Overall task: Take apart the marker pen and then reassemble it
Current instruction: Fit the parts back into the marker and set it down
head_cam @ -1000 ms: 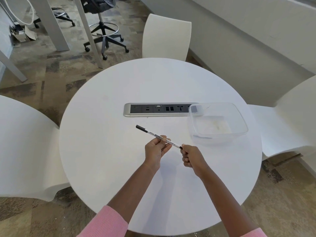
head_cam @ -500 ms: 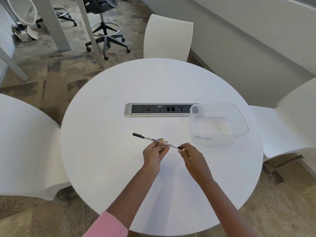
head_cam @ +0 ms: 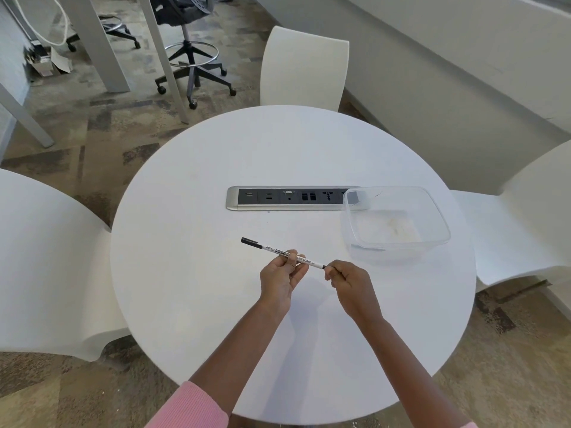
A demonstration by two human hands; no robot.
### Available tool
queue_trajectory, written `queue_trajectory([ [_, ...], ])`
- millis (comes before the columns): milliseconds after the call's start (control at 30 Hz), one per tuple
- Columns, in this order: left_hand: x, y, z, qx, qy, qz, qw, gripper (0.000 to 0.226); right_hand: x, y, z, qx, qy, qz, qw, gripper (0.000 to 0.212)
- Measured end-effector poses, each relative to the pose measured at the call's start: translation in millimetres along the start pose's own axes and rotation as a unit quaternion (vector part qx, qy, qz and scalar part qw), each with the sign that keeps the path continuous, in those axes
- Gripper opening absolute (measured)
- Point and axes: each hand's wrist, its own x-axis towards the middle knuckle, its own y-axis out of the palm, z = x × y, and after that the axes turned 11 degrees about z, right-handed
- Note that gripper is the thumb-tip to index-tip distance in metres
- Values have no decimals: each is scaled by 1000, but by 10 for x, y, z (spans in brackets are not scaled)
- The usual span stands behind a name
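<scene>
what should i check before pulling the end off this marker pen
1. Left hand grips the marker pen mid-barrel: ok.
2. Right hand fingers pinch the pen's dark near end: ok.
3. Pen held above the table, not resting on it: ok.
4. Far black cap seated on the barrel: ok.
5. Clear container open and empty, at the right for loose parts: ok.
6. Whether the pinched end has come loose: cannot tell, the fingers hide the joint.
</scene>
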Motion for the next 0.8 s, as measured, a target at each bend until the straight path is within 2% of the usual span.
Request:
queue_trajectory([
  [233, -34, 11, 34, 17, 5, 2, 1000, 16, 37, -57, -35, 163, 67, 74, 982, 45],
  [500, -38, 16, 59, 33, 13, 13, 999, 16, 23, -71, 12, 290, 158, 130, 935, 46],
  [600, -45, 10, 52, 44, 19, 18, 999, 17, 30, -94, 27, 351, 202, 162, 900, 46],
  [800, -70, 12, 62, 61, 28, 32, 997, 17, 28, -136, 61, 503, 277, 195, 795, 49],
])
